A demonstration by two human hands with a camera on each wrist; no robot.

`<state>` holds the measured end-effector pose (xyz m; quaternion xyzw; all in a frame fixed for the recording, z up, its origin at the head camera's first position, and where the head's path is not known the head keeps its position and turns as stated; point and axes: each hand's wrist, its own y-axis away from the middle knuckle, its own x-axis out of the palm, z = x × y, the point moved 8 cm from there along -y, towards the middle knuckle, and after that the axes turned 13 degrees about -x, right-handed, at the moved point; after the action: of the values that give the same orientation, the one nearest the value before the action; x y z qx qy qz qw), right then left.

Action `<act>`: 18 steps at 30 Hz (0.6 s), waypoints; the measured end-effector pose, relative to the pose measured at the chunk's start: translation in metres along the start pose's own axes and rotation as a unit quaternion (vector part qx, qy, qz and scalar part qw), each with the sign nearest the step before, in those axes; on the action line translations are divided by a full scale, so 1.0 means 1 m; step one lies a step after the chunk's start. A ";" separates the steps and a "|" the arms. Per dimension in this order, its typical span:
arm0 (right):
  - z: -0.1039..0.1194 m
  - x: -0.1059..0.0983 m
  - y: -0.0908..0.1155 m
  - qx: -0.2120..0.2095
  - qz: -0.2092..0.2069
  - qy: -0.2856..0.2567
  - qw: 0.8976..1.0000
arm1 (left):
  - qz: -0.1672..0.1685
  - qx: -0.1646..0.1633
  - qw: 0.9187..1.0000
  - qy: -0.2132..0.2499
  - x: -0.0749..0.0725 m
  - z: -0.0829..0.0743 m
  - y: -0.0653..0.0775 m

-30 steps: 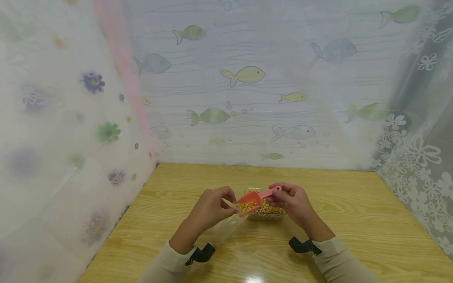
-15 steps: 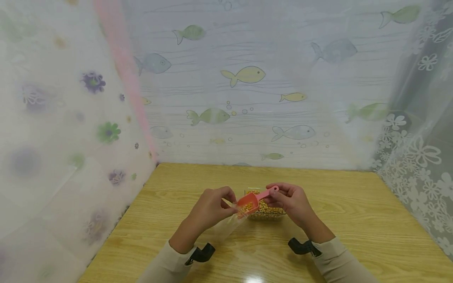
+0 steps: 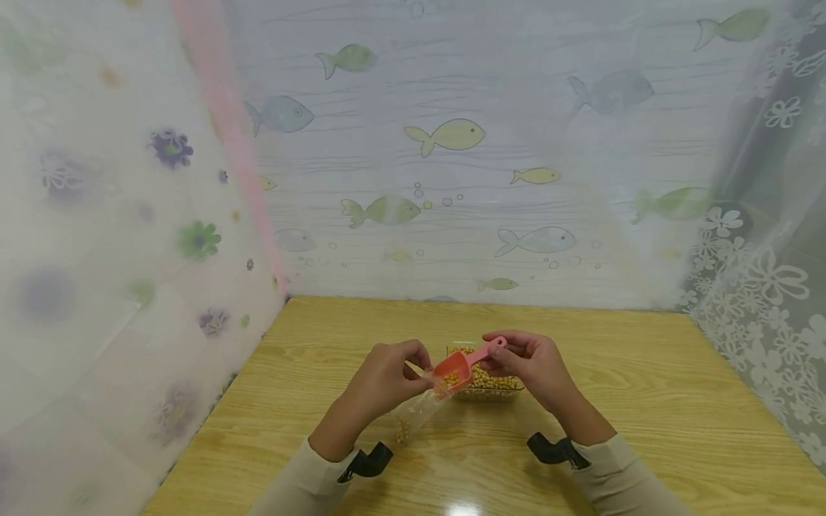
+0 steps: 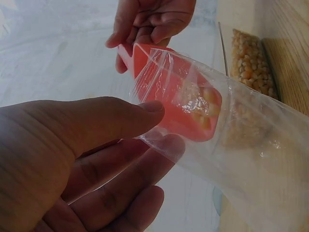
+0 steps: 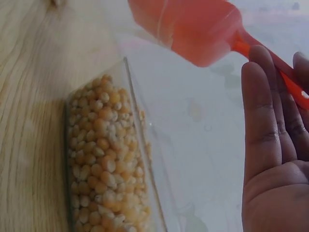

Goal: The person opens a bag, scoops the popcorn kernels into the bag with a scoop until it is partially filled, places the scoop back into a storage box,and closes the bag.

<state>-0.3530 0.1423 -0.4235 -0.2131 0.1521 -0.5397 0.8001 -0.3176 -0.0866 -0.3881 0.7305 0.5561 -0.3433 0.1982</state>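
Observation:
A pink scoop (image 3: 454,364) with corn kernels in it tilts down to the left, its front end inside the mouth of a clear plastic bag (image 3: 421,410). My right hand (image 3: 525,362) pinches the scoop's handle between thumb and fingers. At the bag's rim, my left hand (image 3: 387,376) pinches the thin film between thumb and fingers, close beside the scoop. Some kernels (image 4: 205,107) show on the scoop through the film in the left wrist view. A few kernels (image 3: 402,431) lie at the bag's lower end. In the right wrist view the scoop (image 5: 193,29) appears from below.
A clear rectangular container (image 3: 488,393) full of corn kernels (image 5: 104,159) stands on the wooden table (image 3: 619,387) just behind and below the scoop. Printed sheets with fish and flowers hang around the table's back and sides.
The scoop has tipped further into the bag and shifted slightly left with the right hand. Kernels have slid off it, and some now sit at the bag's bottom. The left hand has barely moved.

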 end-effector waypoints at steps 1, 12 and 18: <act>0.002 0.001 0.000 0.000 0.001 0.006 1.000 | 0.000 0.001 1.000 -0.001 0.000 0.000 0.000; 0.019 0.011 -0.002 0.012 -0.001 0.052 0.999 | 0.007 -0.007 1.000 0.005 0.000 0.001 -0.001; 0.027 0.013 -0.007 0.010 0.008 0.071 0.997 | 0.009 0.000 1.000 0.018 0.000 0.000 -0.002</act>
<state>-0.3414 0.1330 -0.3968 -0.1648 0.2053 -0.5485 0.7937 -0.3192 -0.0867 -0.3879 0.7419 0.5529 -0.3277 0.1913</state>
